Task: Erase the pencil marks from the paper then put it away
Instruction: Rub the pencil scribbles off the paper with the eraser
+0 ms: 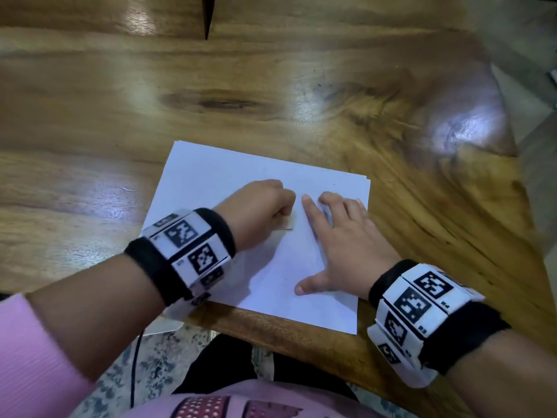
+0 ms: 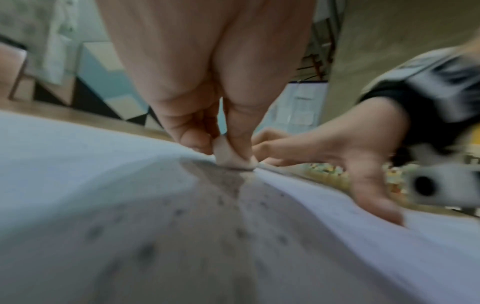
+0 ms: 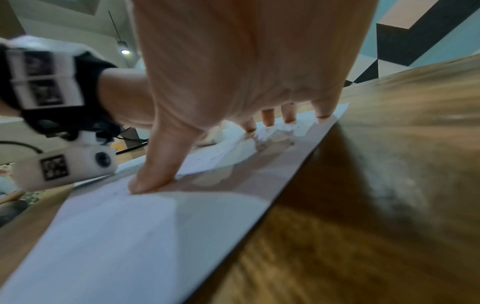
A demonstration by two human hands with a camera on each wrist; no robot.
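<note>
White paper (image 1: 229, 173) (image 2: 64, 174) (image 3: 116, 236) lies on the wooden table near its front edge. My left hand (image 1: 265, 206) (image 2: 218, 148) pinches a small pale eraser (image 2: 232, 159) and presses its tip onto the sheet. A short dark pencil mark (image 1: 288, 228) shows just below that hand. My right hand (image 1: 340, 236) (image 3: 233, 133) rests flat on the paper's right half, fingers spread, thumb (image 3: 150, 176) pressing down. Grey eraser crumbs (image 2: 179, 211) are scattered on the sheet.
The wooden table (image 1: 150, 95) stretches far and left of the paper. Its front edge (image 1: 301, 333) runs right under the sheet, and its right edge (image 1: 512, 164) is close by. Patterned floor (image 1: 126, 381) lies below.
</note>
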